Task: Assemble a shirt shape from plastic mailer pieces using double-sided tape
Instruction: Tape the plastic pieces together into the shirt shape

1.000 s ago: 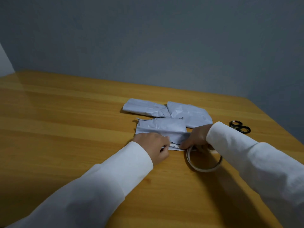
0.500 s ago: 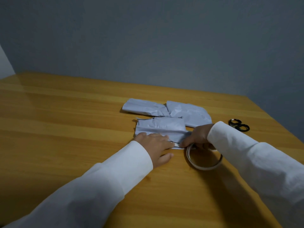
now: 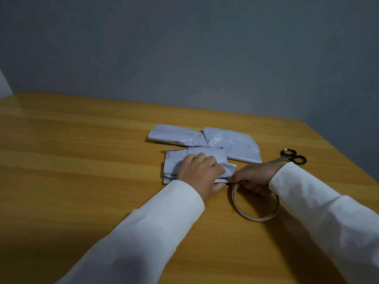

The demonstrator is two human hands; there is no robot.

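Three pale grey mailer pieces lie on the wooden table (image 3: pixel 82 171). Two sit at the back: a left piece (image 3: pixel 174 135) and a right piece (image 3: pixel 235 146), meeting at their inner ends. The front piece (image 3: pixel 174 162) lies just before them. My left hand (image 3: pixel 202 173) lies on its right half, fingers curled over the wrinkled plastic and thumb at the near edge. My right hand (image 3: pixel 254 177) grips the far rim of the double-sided tape roll (image 3: pixel 256 216), and its fingertips touch the front piece's near right corner, where a white strip shows.
Black-handled scissors (image 3: pixel 291 157) lie to the right of the mailer pieces, just beyond my right wrist. The table's right edge runs diagonally close behind them. A grey wall stands behind the table.
My left hand has slid from the front piece's near edge further up onto it, bunching the plastic on the right. My right hand and the tape roll have barely moved.
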